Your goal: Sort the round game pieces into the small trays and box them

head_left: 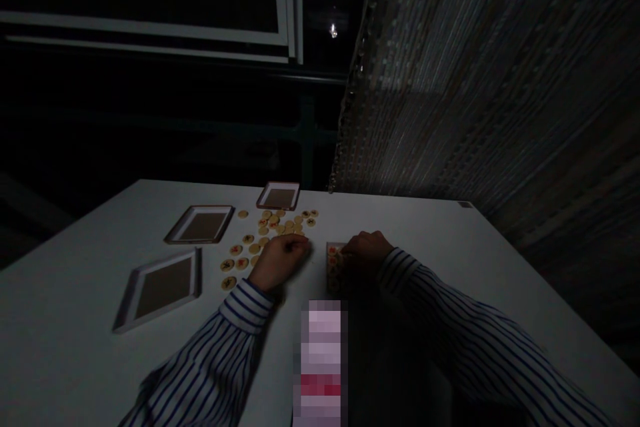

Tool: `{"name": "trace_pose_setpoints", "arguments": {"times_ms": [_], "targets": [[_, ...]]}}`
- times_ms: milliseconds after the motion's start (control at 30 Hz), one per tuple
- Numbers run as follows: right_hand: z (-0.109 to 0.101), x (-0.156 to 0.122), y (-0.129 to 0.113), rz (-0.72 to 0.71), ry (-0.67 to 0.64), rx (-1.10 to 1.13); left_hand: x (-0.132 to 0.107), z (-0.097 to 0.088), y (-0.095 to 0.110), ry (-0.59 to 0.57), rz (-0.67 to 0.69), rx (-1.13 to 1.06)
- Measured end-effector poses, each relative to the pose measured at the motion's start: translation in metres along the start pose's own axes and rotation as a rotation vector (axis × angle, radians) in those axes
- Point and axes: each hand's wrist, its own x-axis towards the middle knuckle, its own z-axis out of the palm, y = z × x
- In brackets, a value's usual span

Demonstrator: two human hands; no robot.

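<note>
My left hand [280, 258] hovers just right of the loose xiangqi pieces [243, 263], fingers curled in and fingertips pressed together. Whatever lies between them is hidden. My right hand [367, 252] bends down over a small box [327, 273], its fingers closed at the box's inside and partly lost in shadow. Several round pieces with red characters [333, 251] lie in rows along the left part of that box. The right part is covered by my hand and the dark.
Three shallow empty-looking trays or lids lie on the white table [75, 293]: a near one [163, 287], a middle one [203, 225] and a far one [279, 197]. A bead-string curtain [425, 80] hangs behind the right. A blurred patch covers the lower middle.
</note>
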Motion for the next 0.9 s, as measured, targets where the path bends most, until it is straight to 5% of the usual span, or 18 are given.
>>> {"name": "trace_pose_setpoints", "arguments": {"times_ms": [300, 533, 900], "targets": [[-0.015, 0.028, 0.006, 0.069, 0.193, 0.136, 0.044, -0.018, -0.011, 0.064, 0.089, 0.319], [-0.021, 0.078, 0.009, 0.095, 0.203, 0.190, 0.092, -0.009, -0.020, -0.046, 0.263, 0.556], [-0.013, 0.097, 0.022, 0.075, 0.199, 0.176, 0.135, 0.008, -0.039, -0.149, 0.211, 0.569]]}}
